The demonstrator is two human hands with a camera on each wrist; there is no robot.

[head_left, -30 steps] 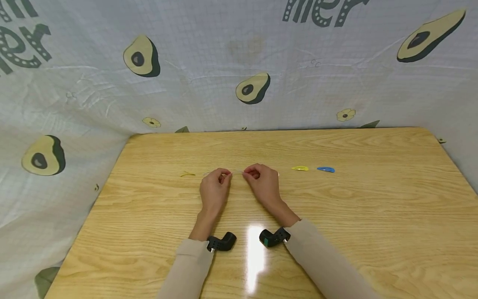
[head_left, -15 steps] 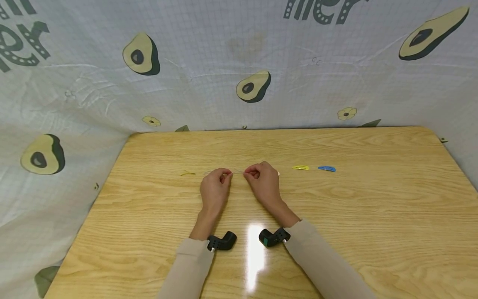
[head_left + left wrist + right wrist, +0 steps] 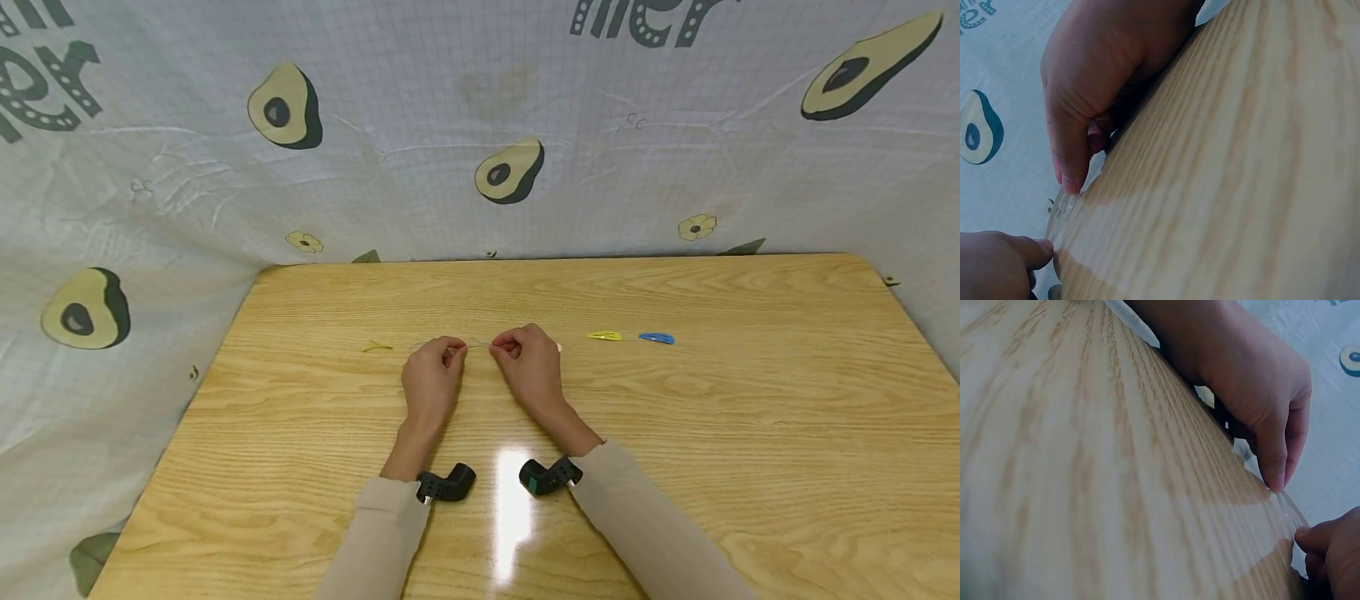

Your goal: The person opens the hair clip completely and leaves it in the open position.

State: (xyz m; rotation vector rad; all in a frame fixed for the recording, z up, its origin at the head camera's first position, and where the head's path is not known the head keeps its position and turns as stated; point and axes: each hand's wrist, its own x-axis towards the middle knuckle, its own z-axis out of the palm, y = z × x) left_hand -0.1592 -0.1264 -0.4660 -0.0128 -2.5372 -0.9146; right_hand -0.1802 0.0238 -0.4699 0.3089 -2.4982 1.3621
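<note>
Head: clear strip, barely visible

Between the fingers was a see-through, smooth, plastic-looking strip, and under them the wood table looked shiny.

The head view is bright, with white glare on the near side of the counter, both wrist views dim and bluish.

Right sleeve is plain beige, with a black bent wrist device at its cuff showing a small green patch and silvery fitting; left of that sleeve, matching beige left sleeve bears similar black wrist unit.
</note>
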